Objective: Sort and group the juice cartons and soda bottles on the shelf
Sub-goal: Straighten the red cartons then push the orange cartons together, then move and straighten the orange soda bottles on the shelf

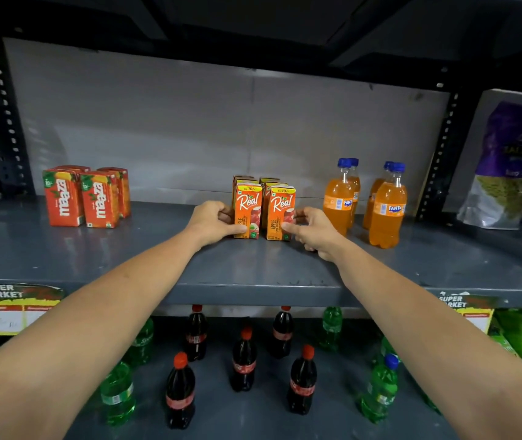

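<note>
Grey shelf (145, 249) carries three brand groups. Left hand (212, 222) and right hand (315, 231) bracket the Real cartons (264, 211), fingers (286, 228) curled against the outer sides, likely squaring the block. Maaza cartons (86, 196) stand well left of the fingers, Fanta bottles (366, 201) just right.

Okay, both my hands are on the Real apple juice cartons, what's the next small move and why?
Probably press the two front Real cartons together: the left hand and right hand flank them, and a narrow gap still shows between the pair. That would tighten this group, which already stands apart from the Maaza cartons and Fanta bottles.
</note>
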The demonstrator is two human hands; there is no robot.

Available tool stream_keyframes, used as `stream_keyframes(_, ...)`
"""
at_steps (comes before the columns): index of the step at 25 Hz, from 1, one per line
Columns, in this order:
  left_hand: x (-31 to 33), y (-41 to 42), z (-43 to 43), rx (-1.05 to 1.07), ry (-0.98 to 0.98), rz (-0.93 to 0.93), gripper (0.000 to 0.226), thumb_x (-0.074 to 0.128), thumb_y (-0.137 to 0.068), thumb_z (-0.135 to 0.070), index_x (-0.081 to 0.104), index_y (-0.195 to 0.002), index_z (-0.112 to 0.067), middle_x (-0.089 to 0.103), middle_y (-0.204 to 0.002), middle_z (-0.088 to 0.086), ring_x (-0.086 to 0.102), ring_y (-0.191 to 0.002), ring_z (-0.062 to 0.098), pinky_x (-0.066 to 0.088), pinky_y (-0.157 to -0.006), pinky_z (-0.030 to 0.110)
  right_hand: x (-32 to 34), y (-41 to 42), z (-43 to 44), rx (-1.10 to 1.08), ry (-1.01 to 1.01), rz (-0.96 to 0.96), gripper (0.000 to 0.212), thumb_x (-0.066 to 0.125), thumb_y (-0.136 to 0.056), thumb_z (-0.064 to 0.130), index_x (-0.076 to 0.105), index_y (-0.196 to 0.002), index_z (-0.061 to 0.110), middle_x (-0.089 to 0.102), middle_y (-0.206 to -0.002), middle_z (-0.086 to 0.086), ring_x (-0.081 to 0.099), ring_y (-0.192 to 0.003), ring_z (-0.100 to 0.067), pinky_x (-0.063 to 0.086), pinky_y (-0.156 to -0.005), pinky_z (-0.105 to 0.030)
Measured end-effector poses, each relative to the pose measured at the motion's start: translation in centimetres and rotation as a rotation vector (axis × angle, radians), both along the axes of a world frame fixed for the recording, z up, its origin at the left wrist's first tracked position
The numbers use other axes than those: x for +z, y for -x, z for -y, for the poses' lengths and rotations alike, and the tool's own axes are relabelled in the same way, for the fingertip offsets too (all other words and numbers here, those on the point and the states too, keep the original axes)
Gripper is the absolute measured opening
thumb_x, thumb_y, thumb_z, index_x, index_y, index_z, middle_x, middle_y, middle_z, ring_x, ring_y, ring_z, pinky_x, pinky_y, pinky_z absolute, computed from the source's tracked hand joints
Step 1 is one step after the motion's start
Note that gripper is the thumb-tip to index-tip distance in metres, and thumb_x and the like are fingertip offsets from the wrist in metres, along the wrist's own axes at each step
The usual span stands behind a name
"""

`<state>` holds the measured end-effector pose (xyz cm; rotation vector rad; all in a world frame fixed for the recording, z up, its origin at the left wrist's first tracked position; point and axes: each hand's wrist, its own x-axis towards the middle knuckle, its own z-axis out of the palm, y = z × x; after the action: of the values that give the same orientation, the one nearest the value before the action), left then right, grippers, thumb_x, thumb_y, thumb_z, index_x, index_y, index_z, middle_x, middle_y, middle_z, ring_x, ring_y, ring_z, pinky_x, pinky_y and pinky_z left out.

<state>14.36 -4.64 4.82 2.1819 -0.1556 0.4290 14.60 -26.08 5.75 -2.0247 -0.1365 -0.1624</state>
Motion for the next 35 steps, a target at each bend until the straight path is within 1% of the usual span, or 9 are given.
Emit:
stream_keyframes(10, 0.1, 0.2, 0.1, 0.009, -0.006, -0.005, 0.051, 0.083, -0.069, -0.029, 0.064, -0.109, -0.005, 0.071, -0.108, 0.009, 0.065, -0.091, 0.016, 0.051, -0.081, 0.027, 0.2, 0.1, -0.3, -0.002, 0.037, -0.003, 0.035, 0.065, -0.086, 0.022, 0.050, -0.116, 0.015, 0.061, -0.102, -0.008, 0.052, -0.062, -0.011, 0.038, -0.044, -0.019)
stream_keyframes(13, -0.1, 0.7, 0.1, 0.073, -0.024, 0.014, 0.050, 0.084, -0.066, -0.034, 0.063, -0.101, -0.005, 0.070, -0.098, 0.009, 0.063, -0.085, 0.015, 0.050, -0.077, 0.027, 0.1, 0.2, -0.3, -0.046, 0.028, 0.028, 0.040, 0.068, -0.084, 0.024, 0.049, -0.118, 0.015, 0.063, -0.098, -0.007, 0.053, -0.056, -0.012, 0.038, -0.040, -0.019)
stream_keyframes(17, 0.2, 3.0, -0.2, 0.197, -0.114, 0.084, 0.040, 0.085, -0.059, -0.047, 0.061, -0.065, -0.016, 0.062, -0.067, -0.005, 0.062, -0.077, 0.016, 0.051, -0.076, 0.032, 0.2, 2.2, 0.0, -0.156, -0.059, 0.200, 0.015, 0.064, -0.084, 0.020, 0.051, -0.086, 0.014, 0.056, -0.068, -0.005, 0.049, -0.051, -0.015, 0.038, -0.040, -0.024)
stream_keyframes(19, 0.0, 4.5, 0.6, 0.206, -0.238, 0.123, 0.041, 0.079, -0.064, -0.053, 0.060, -0.058, -0.018, 0.062, -0.062, -0.007, 0.061, -0.071, 0.014, 0.052, -0.071, 0.032, -0.1, 3.5, 1.2, -0.224, -0.037, 0.251, 0.014, 0.061, -0.083, 0.017, 0.058, -0.072, 0.008, 0.055, -0.064, -0.006, 0.053, -0.058, -0.017, 0.040, -0.046, -0.024)
stream_keyframes(22, 0.1, 6.7, 3.1, 0.138, -0.355, 0.204, 0.039, 0.074, -0.072, -0.048, 0.056, -0.052, -0.020, 0.059, -0.056, -0.008, 0.058, -0.062, 0.011, 0.051, -0.066, 0.031, -0.3, 4.9, 4.7, -0.291, -0.057, 0.227, 0.015, 0.057, -0.077, 0.013, 0.061, -0.065, 0.004, 0.054, -0.060, -0.010, 0.049, -0.051, -0.018, 0.037, -0.044, -0.022)
stream_keyframes(27, 0.0, 6.6, 11.6, -0.007, -0.175, 0.259, 0.023, 0.075, -0.077, -0.032, 0.059, -0.065, -0.021, 0.061, -0.065, -0.006, 0.057, -0.063, 0.009, 0.052, -0.067, 0.027, -0.1, 5.7, 13.0, -0.457, 0.042, 0.328, 0.027, 0.056, -0.071, 0.021, 0.042, -0.049, 0.014, 0.045, -0.051, -0.003, 0.044, -0.050, -0.019, 0.035, -0.050, -0.024)
stream_keyframes(30, -0.2, 4.0, 16.7, 0.038, -0.101, 0.205, 0.040, 0.076, -0.075, -0.037, 0.058, -0.100, -0.010, 0.060, -0.094, 0.001, 0.058, -0.090, 0.017, 0.049, -0.077, 0.029, -0.1, 4.5, 17.1, -0.449, 0.082, 0.343, 0.023, 0.066, -0.072, 0.030, 0.049, -0.078, 0.017, 0.058, -0.077, -0.002, 0.059, -0.075, -0.022, 0.046, -0.064, -0.031)
stream_keyframes(33, 0.1, 1.7, 19.9, 0.150, -0.036, 0.169, 0.070, 0.078, -0.072, -0.042, 0.044, -0.122, -0.006, 0.053, -0.122, 0.011, 0.052, -0.115, 0.027, 0.046, -0.089, 0.036, -0.1, 2.5, 18.1, -0.262, 0.110, 0.214, 0.063, 0.076, -0.069, 0.040, 0.043, -0.117, 0.017, 0.059, -0.113, -0.003, 0.059, -0.108, -0.025, 0.052, -0.092, -0.044)
stream_keyframes(35, 0.2, 0.1, 20.9, 0.191, 0.010, 0.127, 0.079, 0.080, -0.069, -0.042, 0.041, -0.127, -0.006, 0.053, -0.129, 0.015, 0.051, -0.120, 0.031, 0.048, -0.095, 0.042, -0.1, 1.4, 18.1, -0.198, 0.150, 0.203, 0.072, 0.077, -0.070, 0.041, 0.042, -0.129, 0.019, 0.058, -0.129, -0.006, 0.057, -0.117, -0.027, 0.049, -0.098, -0.049)
